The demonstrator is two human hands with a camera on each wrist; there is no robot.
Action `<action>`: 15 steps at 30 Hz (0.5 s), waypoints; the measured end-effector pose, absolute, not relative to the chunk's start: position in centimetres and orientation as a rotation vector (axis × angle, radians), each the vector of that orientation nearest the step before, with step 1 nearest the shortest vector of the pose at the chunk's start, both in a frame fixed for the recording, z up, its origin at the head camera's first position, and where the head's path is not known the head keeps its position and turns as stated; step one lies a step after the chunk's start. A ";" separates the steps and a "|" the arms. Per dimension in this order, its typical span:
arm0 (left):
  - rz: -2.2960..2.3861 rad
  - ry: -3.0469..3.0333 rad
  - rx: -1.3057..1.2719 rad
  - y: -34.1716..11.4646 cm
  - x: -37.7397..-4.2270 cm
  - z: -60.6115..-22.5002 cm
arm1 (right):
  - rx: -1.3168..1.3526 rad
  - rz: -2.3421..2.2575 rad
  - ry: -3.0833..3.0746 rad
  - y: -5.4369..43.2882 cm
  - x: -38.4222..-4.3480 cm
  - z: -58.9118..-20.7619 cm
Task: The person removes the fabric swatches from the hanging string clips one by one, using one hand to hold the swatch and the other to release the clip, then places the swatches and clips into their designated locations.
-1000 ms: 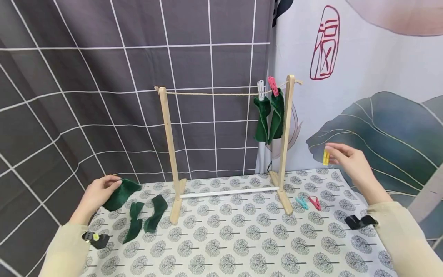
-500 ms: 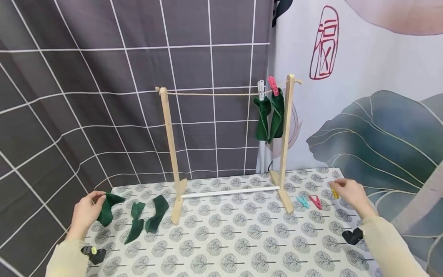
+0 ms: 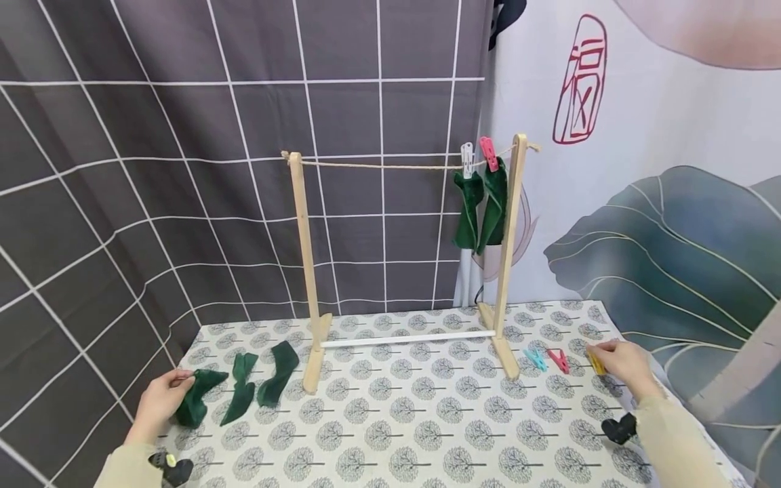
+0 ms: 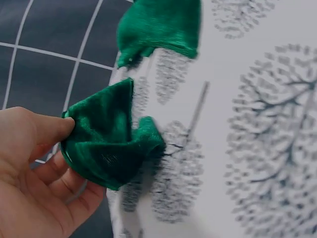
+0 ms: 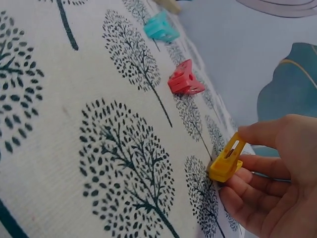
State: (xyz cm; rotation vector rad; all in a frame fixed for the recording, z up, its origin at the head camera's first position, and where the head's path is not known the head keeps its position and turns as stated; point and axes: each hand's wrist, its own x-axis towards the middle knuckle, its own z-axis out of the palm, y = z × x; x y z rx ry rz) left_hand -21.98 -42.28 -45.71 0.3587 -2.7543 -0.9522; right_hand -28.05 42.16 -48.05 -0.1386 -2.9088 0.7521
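At the table's left edge my left hand (image 3: pixel 160 400) pinches a small dark green velvet cloth (image 4: pixel 101 131) between thumb and fingers; its lower end meets the tabletop. Two more green cloths, one pinched in at its middle (image 3: pixel 241 386) and one curved (image 3: pixel 279 374), lie just right of it. My right hand (image 3: pixel 631 366), on the table's right side, holds a yellow clothespin (image 5: pixel 228 161) by its handle end, low over the tabletop. A red clothespin (image 5: pixel 186 79) and a turquoise clothespin (image 5: pixel 161 28) lie to the left of that hand.
A wooden stand (image 3: pixel 305 264) with a string (image 3: pixel 384 167) across its top stands at the back. Near its right post, a white clothespin (image 3: pixel 467 160) and a pink clothespin (image 3: pixel 489 154) hold two green cloths (image 3: pixel 468 213). A white rod (image 3: pixel 405 339) joins the feet.
Both hands have come down to the tabletop, the left with the green cloth and the right with the yellow clothespin. The hanging cloths and the stand stay as they were.
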 end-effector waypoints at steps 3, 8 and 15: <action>-0.983 -2.773 0.406 -42.2 -21.8 -46.5 | -0.133 0.804 -2.905 42.2 -28.0 -48.3; -0.982 -2.710 0.511 -41.8 -21.8 -47.7 | -0.187 0.975 -2.938 42.1 -27.8 -48.2; -0.933 -2.674 0.580 -41.0 -21.9 -48.0 | -0.176 1.053 -2.950 42.0 -27.7 -48.4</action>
